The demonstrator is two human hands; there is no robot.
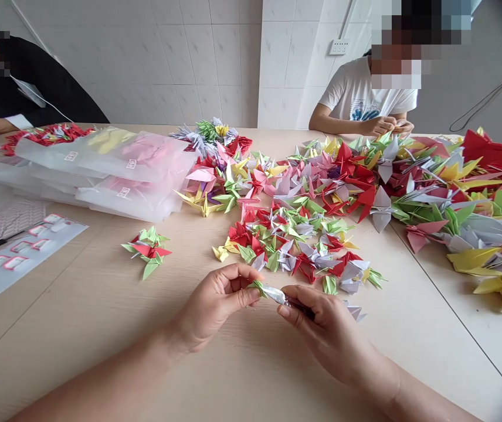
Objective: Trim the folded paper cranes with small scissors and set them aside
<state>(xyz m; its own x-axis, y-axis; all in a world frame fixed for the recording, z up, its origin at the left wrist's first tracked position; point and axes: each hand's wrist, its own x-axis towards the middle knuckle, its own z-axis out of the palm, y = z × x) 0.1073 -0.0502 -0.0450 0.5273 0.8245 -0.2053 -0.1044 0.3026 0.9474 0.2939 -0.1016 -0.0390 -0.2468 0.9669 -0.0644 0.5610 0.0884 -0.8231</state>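
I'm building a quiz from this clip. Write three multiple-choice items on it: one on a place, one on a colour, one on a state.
1. Where does the small separate cluster of paper cranes lie?
A. left of the hands
B. on the plastic bags
C. at the far wall

2. What colours is the folded paper between the hands?
A. black and orange
B. green and pale grey-white
C. all blue

3. How is that paper held?
A. lying loose on the table
B. pinched by fingers of both hands
C. gripped by one hand only

Answers: 1 A, it sits on bare table left of the left hand. 2 B, a green tip and a pale body show. 3 B, the left hand and right hand each pinch an end.
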